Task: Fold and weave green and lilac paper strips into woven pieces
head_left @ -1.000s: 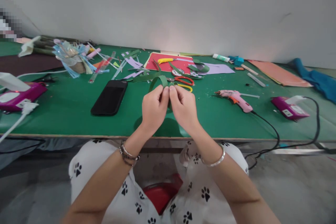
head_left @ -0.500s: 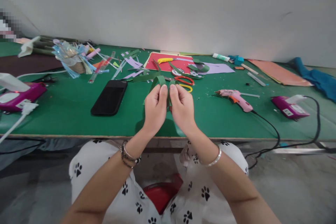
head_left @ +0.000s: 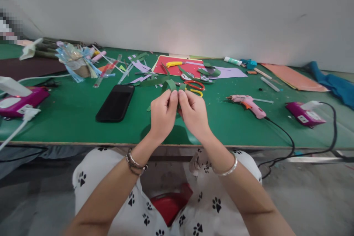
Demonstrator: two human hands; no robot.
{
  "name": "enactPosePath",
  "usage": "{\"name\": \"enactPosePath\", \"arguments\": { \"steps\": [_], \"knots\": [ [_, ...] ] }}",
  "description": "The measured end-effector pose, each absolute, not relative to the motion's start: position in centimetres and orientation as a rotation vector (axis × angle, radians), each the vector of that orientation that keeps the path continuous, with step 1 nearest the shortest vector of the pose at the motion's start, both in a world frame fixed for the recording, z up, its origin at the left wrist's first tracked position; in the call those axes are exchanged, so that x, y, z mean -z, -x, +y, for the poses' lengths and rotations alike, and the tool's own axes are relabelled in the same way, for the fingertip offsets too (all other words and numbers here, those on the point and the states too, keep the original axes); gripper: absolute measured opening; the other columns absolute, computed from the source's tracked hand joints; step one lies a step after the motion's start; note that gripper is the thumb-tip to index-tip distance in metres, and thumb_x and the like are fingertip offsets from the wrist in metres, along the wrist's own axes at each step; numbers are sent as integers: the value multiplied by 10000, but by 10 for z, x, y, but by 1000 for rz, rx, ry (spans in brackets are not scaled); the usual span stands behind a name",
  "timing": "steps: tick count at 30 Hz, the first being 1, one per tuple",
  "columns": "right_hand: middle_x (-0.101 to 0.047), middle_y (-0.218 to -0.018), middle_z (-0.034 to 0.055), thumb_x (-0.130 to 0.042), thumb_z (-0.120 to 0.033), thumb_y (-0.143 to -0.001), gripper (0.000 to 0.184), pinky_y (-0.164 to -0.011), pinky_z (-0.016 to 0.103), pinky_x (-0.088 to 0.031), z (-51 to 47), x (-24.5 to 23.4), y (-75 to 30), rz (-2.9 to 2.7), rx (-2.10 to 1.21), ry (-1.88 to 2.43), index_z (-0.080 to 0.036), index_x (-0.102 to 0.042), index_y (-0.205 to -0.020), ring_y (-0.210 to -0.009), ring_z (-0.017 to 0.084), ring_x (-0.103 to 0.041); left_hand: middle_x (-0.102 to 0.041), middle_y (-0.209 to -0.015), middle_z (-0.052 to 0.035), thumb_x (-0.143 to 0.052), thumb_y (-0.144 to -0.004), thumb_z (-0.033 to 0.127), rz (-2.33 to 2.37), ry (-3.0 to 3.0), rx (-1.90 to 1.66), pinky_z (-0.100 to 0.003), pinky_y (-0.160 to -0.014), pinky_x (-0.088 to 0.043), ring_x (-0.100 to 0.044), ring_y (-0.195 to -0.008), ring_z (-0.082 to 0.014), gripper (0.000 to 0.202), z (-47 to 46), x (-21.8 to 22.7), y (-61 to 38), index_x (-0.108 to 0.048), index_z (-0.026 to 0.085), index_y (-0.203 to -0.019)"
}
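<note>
A green paper strip (head_left: pixel 169 84) curves up between my two hands above the table. My left hand (head_left: pixel 163 114) is closed, pinching the strip between thumb and curled fingers. Against its thumb rests the thumb of my right hand (head_left: pixel 193 113), also closed on the green strip. Most of the strip is hidden behind my fingers. Just beyond my right hand lie scissors with red handles (head_left: pixel 197 84) and yellow scissor handles (head_left: pixel 197 92). A black phone (head_left: pixel 115 103) lies left of my left hand.
On the right sit a pink glue gun (head_left: pixel 249 104) and a purple power strip (head_left: pixel 305 113) with black cords. A red sheet (head_left: pixel 177 67) bears a yellow-handled cutter (head_left: pixel 174 64). Paper scraps (head_left: pixel 139 65) and a tassel bundle (head_left: pixel 73 59) lie at the back left.
My thumbs have come together at the tips, and both wrists have spread slightly outward. The green strip's loop shows a little more to the right.
</note>
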State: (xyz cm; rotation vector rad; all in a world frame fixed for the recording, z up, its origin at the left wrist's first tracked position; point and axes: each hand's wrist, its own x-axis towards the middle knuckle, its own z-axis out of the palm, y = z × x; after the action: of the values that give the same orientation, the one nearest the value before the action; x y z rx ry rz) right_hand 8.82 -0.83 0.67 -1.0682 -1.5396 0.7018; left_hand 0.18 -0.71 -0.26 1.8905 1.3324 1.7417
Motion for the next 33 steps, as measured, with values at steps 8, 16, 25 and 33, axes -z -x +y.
{"name": "enactPosePath", "arguments": {
  "steps": [8, 16, 25, 33],
  "knots": [
    [-242, -480, -71, -388, -392, -819, 354, -393, 182, -262, -9, -8, -84, -1423, -845, 989, -202, -269, -545, -420, 51, -284, -264, -453, 58, -349, -858, 366, 1292, -1789, -1700, -217, -402, -239, -279, -422, -78, 390, -6, 2, -2, -232, 197, -525],
    [-285, -425, -68, -390, -360, -831, 374, -404, 211, -208, -9, -6, -88, -1590, -672, 1098, -191, -290, -512, -405, 52, -283, -264, -452, 62, -336, -862, 280, 1296, -1876, -1776, -231, -428, -234, -276, -420, -80, 362, -4, 5, 1, -245, 197, -522],
    [-300, -404, -77, -391, -405, -828, 375, -405, 194, -248, -8, -8, -87, -1527, -783, 1021, -196, -299, -531, -393, 50, -313, -276, -468, 60, -363, -852, 283, 1184, -1677, -1738, -213, -421, -246, -279, -432, -73, 357, -4, 6, -4, -260, 190, -523],
    [-254, -433, -79, -419, -409, -813, 369, -396, 177, -275, -9, -6, -81, -1393, -915, 926, -200, -290, -538, -396, 46, -304, -219, -501, 64, -395, -842, 358, 1024, -1415, -1780, -194, -405, -250, -238, -420, -65, 383, -6, 6, -9, -242, 189, -535]
  ]
}}
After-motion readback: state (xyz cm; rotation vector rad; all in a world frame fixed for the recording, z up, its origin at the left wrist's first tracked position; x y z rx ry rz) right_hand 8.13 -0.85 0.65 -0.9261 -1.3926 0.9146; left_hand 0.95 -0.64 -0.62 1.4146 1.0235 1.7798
